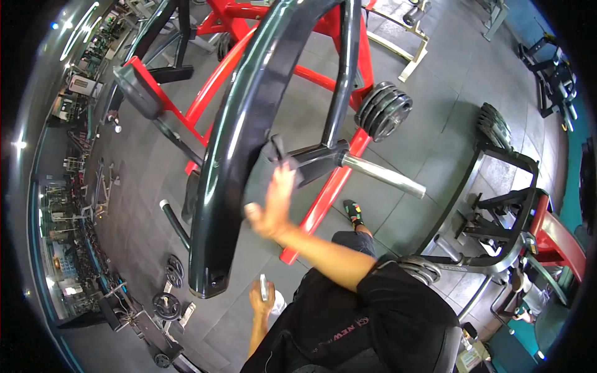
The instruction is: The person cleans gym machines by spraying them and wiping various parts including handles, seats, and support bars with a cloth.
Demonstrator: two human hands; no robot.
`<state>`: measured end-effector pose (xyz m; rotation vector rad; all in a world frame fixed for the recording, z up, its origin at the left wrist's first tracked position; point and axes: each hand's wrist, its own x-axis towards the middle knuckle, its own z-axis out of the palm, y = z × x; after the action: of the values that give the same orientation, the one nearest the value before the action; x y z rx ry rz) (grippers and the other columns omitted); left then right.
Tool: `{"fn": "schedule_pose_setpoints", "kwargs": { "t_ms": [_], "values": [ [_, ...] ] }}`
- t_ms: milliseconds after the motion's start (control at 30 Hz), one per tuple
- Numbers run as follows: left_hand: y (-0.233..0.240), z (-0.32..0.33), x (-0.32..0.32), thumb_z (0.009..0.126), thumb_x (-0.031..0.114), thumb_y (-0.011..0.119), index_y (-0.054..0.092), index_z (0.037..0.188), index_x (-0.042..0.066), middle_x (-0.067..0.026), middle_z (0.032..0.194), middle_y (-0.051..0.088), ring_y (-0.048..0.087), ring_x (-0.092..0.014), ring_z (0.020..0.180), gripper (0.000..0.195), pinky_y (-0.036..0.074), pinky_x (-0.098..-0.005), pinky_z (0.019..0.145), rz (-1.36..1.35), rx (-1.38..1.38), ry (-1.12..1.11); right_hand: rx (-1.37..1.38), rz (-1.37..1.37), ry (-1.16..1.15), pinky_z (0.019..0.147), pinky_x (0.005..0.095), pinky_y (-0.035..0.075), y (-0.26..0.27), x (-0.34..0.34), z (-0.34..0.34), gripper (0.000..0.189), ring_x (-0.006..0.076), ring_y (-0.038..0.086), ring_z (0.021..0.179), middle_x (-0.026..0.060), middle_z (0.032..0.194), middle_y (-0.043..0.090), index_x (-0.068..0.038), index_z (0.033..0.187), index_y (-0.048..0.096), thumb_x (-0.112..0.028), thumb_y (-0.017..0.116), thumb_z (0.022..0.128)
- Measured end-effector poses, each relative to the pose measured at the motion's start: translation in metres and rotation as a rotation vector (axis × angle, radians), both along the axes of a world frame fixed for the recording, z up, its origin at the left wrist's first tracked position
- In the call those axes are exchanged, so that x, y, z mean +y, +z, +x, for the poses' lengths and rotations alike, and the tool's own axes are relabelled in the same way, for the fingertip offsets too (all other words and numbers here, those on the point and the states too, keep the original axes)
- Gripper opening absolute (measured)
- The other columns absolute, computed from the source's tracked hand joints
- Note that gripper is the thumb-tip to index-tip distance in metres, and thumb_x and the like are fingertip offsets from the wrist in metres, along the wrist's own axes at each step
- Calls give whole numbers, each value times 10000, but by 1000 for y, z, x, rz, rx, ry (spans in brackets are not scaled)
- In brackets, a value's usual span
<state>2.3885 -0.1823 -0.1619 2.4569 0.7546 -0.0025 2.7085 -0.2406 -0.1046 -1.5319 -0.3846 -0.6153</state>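
My right hand (275,205) reaches up and forward with its thumb spread. Motion blurs it. It holds what looks like a dark grey cloth (263,175) against the inner side of a thick glossy black machine arm (242,135). Lower down, my left hand (262,298) grips what seems to be a white spray bottle (279,304), with a narrow pale top (264,285) above the fingers. Just right of the cloth, a black bracket (317,158) carries a bare chrome weight peg (385,176).
Red frame tubes (319,210) run behind the black arm. Black weight plates (385,112) hang on the machine's right. A plate-loaded machine (494,261) stands close on my right. More plates (167,306) are at lower left. A padded lever (140,91) juts out at left.
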Motion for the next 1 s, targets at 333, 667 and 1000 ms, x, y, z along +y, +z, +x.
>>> {"fn": "schedule_pose_setpoints", "kwargs": {
  "t_ms": [333,667,1000],
  "values": [
    [-37,-163,27,845,192,738,694,806,15,-148,685,630,649,-321,619,186,489,-429,584,-22,-93,374,439,350,-112,1216,479,183,-66,17,36,601,432,268,1465,301,1512,369,97,1477,335,-252,490,1013],
    [-74,-189,50,805,238,782,702,840,2,-150,691,687,699,-276,636,251,537,-392,617,-24,-191,460,696,-433,682,1035,416,436,-11,-33,147,518,347,612,1158,240,1237,652,-12,1235,622,-366,323,1004],
    [-67,-184,18,889,343,769,609,1073,8,-130,1022,528,566,-224,878,413,481,-400,786,-10,35,535,113,2,133,1198,581,144,-52,-30,36,606,467,303,1435,298,1490,410,109,1460,356,-290,386,1005]
  ]
}}
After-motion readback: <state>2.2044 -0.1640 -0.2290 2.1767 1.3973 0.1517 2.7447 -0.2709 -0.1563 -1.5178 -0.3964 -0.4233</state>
